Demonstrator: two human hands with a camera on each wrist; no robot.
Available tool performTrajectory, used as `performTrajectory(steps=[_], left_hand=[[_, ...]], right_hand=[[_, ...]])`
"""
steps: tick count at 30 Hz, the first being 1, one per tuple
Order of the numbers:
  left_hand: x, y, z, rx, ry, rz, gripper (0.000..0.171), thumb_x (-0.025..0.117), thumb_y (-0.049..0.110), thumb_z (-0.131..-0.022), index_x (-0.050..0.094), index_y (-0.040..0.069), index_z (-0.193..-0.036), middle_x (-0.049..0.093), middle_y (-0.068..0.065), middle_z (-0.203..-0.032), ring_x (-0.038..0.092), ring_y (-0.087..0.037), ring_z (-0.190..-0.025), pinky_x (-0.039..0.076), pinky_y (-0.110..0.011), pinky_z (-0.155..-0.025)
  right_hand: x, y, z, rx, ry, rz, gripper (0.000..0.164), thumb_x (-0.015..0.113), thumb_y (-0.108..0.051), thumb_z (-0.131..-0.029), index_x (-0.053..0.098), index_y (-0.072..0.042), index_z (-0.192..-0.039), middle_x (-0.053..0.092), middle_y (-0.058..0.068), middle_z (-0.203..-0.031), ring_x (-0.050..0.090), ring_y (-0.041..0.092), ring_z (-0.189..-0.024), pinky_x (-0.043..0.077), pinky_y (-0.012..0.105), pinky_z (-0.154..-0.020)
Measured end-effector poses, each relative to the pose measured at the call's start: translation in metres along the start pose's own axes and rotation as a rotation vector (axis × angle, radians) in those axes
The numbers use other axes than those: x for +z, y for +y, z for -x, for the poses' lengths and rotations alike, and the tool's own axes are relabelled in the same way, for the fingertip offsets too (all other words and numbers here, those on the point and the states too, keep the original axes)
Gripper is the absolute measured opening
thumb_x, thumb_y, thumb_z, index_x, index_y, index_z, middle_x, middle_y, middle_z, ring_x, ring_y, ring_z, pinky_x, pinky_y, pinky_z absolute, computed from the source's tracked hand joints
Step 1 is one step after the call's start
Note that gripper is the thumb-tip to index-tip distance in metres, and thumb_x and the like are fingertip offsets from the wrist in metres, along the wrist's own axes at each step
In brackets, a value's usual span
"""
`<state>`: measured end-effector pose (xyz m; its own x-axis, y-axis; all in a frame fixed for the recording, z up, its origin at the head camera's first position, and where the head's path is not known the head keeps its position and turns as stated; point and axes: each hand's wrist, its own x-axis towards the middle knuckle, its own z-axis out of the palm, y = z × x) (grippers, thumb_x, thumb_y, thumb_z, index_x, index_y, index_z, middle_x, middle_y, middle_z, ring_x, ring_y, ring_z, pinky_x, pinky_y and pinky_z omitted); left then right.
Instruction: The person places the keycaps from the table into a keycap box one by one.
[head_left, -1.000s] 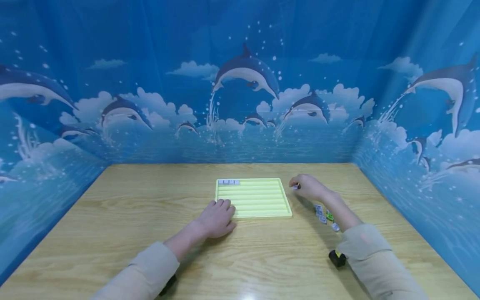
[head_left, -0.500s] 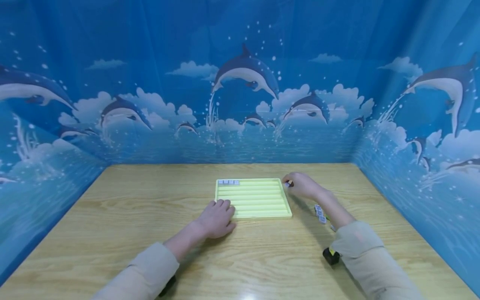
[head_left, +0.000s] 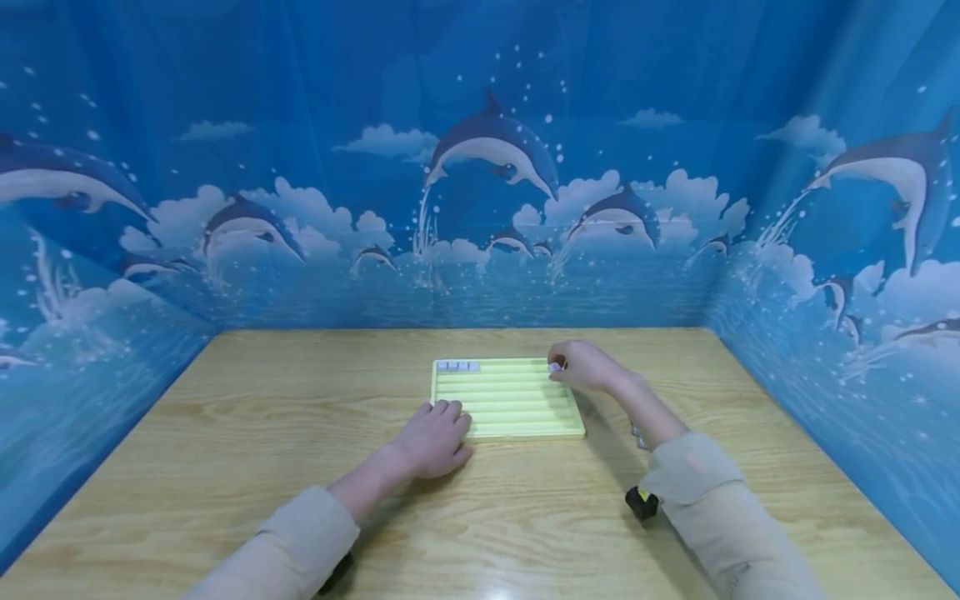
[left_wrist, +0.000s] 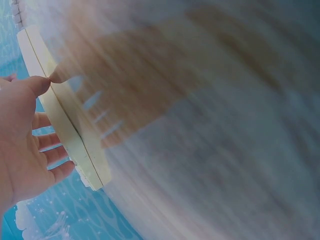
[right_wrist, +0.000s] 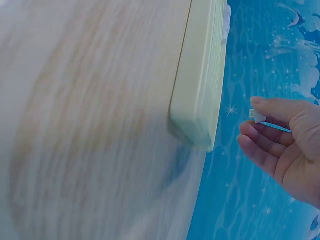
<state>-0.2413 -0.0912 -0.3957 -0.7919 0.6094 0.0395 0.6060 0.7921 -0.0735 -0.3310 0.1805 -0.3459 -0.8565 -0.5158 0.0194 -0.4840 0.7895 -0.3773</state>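
Block (head_left: 555, 367), likely light, stiff, perhaps slippery, hanging over far right corner of tray (head_left: 517, 397); right hand (head_left: 590, 365) pinching sides, seemingly best hold. Left hand (head_left: 433, 439) lying relaxed, touching tray's near left edge.

Tray (head_left: 517, 406) — smooth plastic; tabletop (head_left: 510, 517) — glossy, apparently wood.

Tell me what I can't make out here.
Head view: markings on blocks in the tray, too small.
Head view: left ends of near slots, hidden by the left hand.
Head view: loose pieces, partly covered by the right arm.
Right wrist view: held block, partly covered by the right hand.
Left wrist view: table, blurred.
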Motion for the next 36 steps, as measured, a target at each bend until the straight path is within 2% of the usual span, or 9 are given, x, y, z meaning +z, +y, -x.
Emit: performTrajectory(steps=[7,10,16,22,27,32,36], left_hand=[[0.001,-0.001,0.000,-0.005,0.008,0.006,0.043,0.052,0.039,-0.092,0.056,0.004,-0.117,0.050,-0.009,-0.107,0.048,-0.025,-0.102,0.040,-0.041,-0.087],[0.002,-0.001,0.000,-0.008,0.008,0.008,0.043,0.052,0.039,-0.092,0.056,0.004,-0.116,0.050,-0.009,-0.106,0.048,-0.025,-0.102,0.040,-0.041,-0.087],[0.003,-0.002,0.001,-0.011,0.006,0.002,0.041,0.052,0.040,-0.092,0.056,0.005,-0.114,0.049,-0.008,-0.105,0.047,-0.025,-0.101,0.040,-0.041,-0.086],[0.004,-0.002,0.000,-0.013,0.004,-0.008,0.042,0.052,0.040,-0.092,0.056,0.005,-0.114,0.049,-0.008,-0.104,0.048,-0.025,-0.101,0.041,-0.040,-0.086],[0.004,-0.001,-0.001,-0.011,-0.003,-0.008,0.042,0.052,0.040,-0.092,0.056,0.005,-0.115,0.049,-0.009,-0.105,0.048,-0.024,-0.101,0.040,-0.040,-0.086],[0.003,0.000,-0.001,-0.011,-0.011,-0.006,0.044,0.050,0.041,-0.093,0.055,0.005,-0.118,0.049,-0.009,-0.109,0.047,-0.024,-0.103,0.040,-0.041,-0.089],[0.002,0.000,-0.001,-0.011,-0.022,-0.006,0.046,0.050,0.041,-0.093,0.054,0.005,-0.120,0.049,-0.009,-0.111,0.047,-0.024,-0.105,0.039,-0.042,-0.091]], right_hand=[[0.001,-0.011,-0.015,-0.024,0.004,0.004,0.009,0.063,-0.015,-0.086,0.062,-0.006,-0.088,0.059,0.002,-0.079,0.052,0.015,-0.071,0.045,0.032,-0.066],[0.003,-0.015,-0.021,-0.013,0.002,-0.031,0.010,0.062,-0.013,-0.086,0.061,-0.004,-0.090,0.056,0.003,-0.075,0.048,0.015,-0.066,0.042,0.030,-0.062],[0.008,-0.023,-0.030,-0.020,0.011,-0.043,0.021,0.058,-0.014,-0.090,0.062,0.002,-0.103,0.057,0.002,-0.075,0.047,0.012,-0.063,0.041,0.028,-0.061],[0.014,-0.031,-0.039,-0.004,0.040,-0.045,0.016,0.059,-0.012,-0.088,0.062,0.001,-0.097,0.056,0.003,-0.073,0.045,0.013,-0.061,0.040,0.027,-0.060],[0.019,-0.035,-0.047,-0.005,0.060,-0.046,0.018,0.056,-0.007,-0.087,0.062,0.003,-0.100,0.059,0.006,-0.079,0.049,0.015,-0.065,0.044,0.029,-0.063],[0.024,-0.036,-0.053,-0.055,0.084,-0.056,0.021,0.054,-0.002,-0.085,0.064,0.006,-0.102,0.065,0.012,-0.091,0.058,0.020,-0.078,0.049,0.033,-0.072],[0.028,-0.036,-0.057,-0.041,0.074,-0.066,0.024,0.053,0.004,-0.082,0.066,0.005,-0.102,0.066,0.013,-0.097,0.059,0.024,-0.086,0.049,0.035,-0.077]])
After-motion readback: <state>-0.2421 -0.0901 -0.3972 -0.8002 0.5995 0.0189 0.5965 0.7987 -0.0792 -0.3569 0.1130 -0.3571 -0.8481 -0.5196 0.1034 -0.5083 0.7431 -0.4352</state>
